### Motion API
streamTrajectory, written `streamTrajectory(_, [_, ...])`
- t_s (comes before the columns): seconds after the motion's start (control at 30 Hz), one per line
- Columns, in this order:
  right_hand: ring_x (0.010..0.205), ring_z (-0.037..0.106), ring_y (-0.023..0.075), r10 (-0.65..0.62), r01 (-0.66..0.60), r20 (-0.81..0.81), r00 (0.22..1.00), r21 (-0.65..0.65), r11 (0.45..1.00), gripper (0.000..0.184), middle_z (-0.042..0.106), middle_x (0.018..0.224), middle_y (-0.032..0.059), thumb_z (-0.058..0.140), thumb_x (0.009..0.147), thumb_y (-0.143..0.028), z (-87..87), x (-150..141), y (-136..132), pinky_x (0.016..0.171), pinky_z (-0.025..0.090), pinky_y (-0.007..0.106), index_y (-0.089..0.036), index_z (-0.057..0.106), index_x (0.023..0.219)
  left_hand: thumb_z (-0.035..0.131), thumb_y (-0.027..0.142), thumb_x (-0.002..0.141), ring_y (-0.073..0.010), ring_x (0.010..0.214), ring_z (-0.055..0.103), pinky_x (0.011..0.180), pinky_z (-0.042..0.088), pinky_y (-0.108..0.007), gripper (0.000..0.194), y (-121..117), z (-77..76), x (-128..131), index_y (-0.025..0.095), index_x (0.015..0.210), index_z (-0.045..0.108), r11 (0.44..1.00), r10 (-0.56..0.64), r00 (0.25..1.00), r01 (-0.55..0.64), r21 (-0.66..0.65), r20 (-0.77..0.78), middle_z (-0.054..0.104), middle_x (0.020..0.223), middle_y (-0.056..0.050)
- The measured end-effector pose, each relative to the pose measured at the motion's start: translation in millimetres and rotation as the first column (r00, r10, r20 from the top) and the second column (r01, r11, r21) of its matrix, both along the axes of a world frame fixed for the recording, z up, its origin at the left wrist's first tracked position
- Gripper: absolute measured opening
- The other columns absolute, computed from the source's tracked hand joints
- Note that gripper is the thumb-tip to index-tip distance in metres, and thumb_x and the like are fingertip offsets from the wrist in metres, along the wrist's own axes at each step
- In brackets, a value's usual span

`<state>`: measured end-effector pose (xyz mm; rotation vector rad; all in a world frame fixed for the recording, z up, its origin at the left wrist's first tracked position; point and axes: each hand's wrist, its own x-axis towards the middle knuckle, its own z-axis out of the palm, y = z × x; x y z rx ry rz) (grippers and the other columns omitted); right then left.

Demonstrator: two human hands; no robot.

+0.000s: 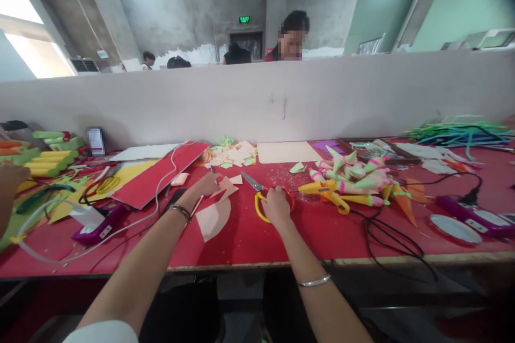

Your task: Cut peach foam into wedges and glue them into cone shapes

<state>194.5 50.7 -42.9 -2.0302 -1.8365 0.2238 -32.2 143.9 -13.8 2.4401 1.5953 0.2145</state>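
Observation:
My right hand [277, 204] is closed around the handles of a pair of scissors [262, 208], yellow on the near side with some red beyond. The metal blades [251, 181] point away to the left, slightly apart. My left hand [206, 185] has its fingers drawn together at a small cut piece of peach paper [226, 188], which sticks out on the right. My fingertips are partly hidden. Nearer me lies a larger rounded peach paper piece [214, 220], flat on the red tabletop [249, 241].
A yellow glue gun [325, 193] lies beside a pile of green and pink paper cones [358, 174]. Purple power strips [100, 224] with cables sit at both sides. A red board [161, 174] and paper scraps [235, 154] lie farther back. Another person's hand [14, 174] is at far left.

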Motion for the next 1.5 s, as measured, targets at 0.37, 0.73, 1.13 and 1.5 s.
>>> streamTrajectory(0.37, [0.098,0.049,0.0266,0.063,-0.058,0.159,0.985,-0.033,0.998,0.030,0.056,0.104,0.0198,0.045,0.083,-0.024,0.3,0,19,0.074,0.042,0.030,-0.005,0.059,0.101,0.047,0.038,0.078,-0.0280,0.123,0.034,0.099,0.029,-0.042,0.054,-122,-7.2,-25,0.017,0.127,0.039,0.995,-0.085,0.973,0.095,0.035,-0.214,0.041,0.133,-0.012])
streamTrajectory(0.73, [0.097,0.052,0.0271,0.168,-0.163,0.206,0.964,-0.042,0.986,0.034,0.055,0.104,0.0229,0.032,0.082,-0.002,22.6,-23,28,0.073,0.044,0.034,-0.004,0.061,0.099,0.063,0.026,0.069,-0.0246,0.116,0.042,0.093,0.038,-0.039,0.065,-200,-32.8,-13,0.023,0.128,0.037,0.983,-0.086,0.975,0.116,0.142,-0.202,0.047,0.126,-0.011])
streamTrajectory(1.13, [0.101,0.050,0.0225,0.693,-0.684,-0.043,0.720,0.132,0.718,0.045,0.053,0.111,0.0078,0.060,0.074,-0.025,14.8,10,-112,0.082,0.045,0.034,-0.022,0.047,0.117,0.042,0.020,0.086,-0.0165,0.071,0.055,0.064,0.043,-0.028,0.019,-195,-20.8,40,0.018,0.091,0.060,0.942,-0.206,0.926,0.275,0.190,-0.316,0.058,0.078,-0.004])
streamTrajectory(1.5, [0.084,0.058,0.0163,0.496,-0.367,-0.360,0.790,0.369,0.854,0.016,0.061,0.087,0.0056,0.041,0.078,-0.010,-4.0,66,-87,0.076,0.046,0.030,-0.020,0.053,0.082,0.056,0.026,0.077,-0.0183,0.099,0.051,0.084,0.043,-0.031,0.041,-165,-17.9,94,0.022,0.117,0.046,0.909,-0.362,0.928,0.331,0.253,0.087,0.055,0.109,-0.005])
